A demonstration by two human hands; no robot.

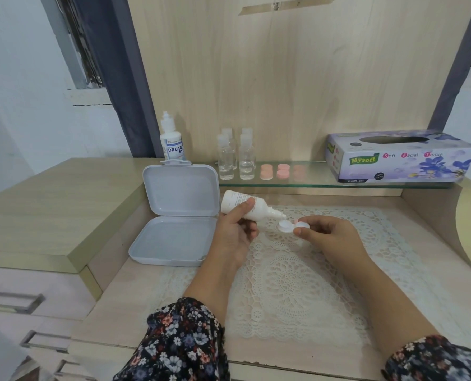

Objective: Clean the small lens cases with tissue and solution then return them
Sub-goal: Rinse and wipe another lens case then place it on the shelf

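My left hand (pixel 235 229) grips a white solution bottle (pixel 245 206), tilted with its nozzle pointing down and right. The nozzle tip hangs right over one open cup of a small white lens case (pixel 290 226). My right hand (pixel 329 236) pinches the other end of that case above the lace mat (pixel 297 284); a bit of pink shows behind it. Pink lens cases (pixel 283 171) lie on the glass shelf (pixel 311 185). A tissue box (pixel 399 158) stands at the shelf's right end.
An open white plastic box (pixel 178 213) sits left of the mat, lid leaning back. A second solution bottle (pixel 171 140) stands behind it. Several small clear bottles (pixel 235 158) stand on the shelf's left end. Drawers with metal handles (pixel 12 301) are at the lower left.
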